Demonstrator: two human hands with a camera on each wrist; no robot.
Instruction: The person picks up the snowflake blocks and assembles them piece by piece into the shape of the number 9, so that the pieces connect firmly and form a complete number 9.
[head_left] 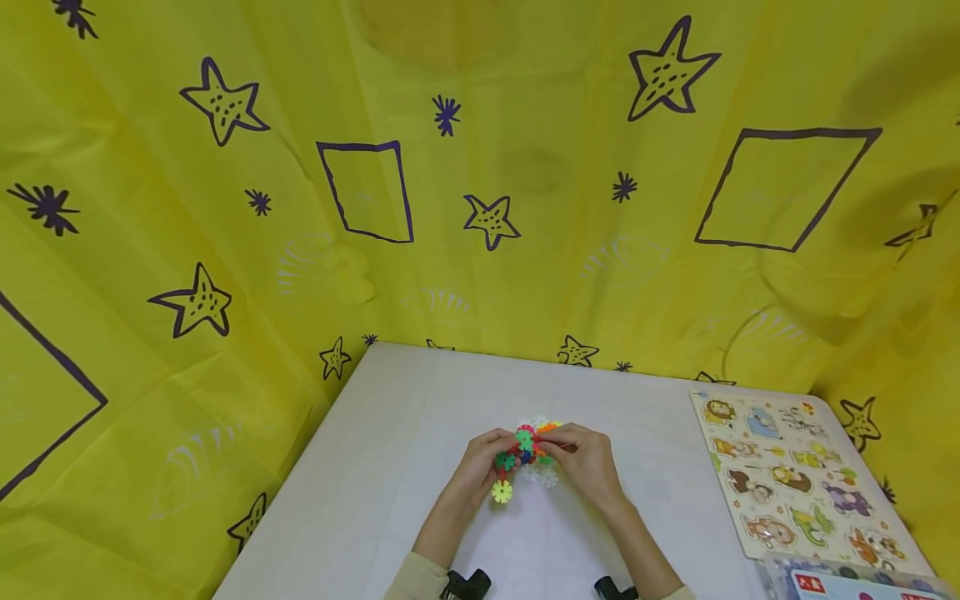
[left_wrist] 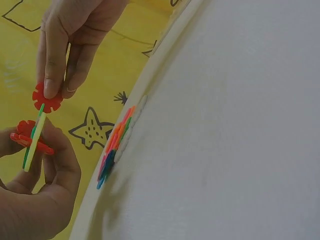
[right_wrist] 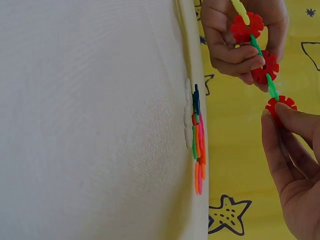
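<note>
In the head view my left hand holds a chain of slotted, snowflake-shaped plastic discs above the table. A yellow disc hangs at the chain's near end, with green discs and red ones between. My right hand is just to the right. Seen from the right wrist, its thumb and fingers pinch the red disc at the chain's other end, where a green disc is slotted against it. The left hand's fingers curl round the chain's middle, partly hiding it.
Loose discs in white, orange, pink, green and blue lie on the white table behind the hands. An animal puzzle board is at the right, with a clear plastic box nearer. A yellow patterned curtain surrounds the table.
</note>
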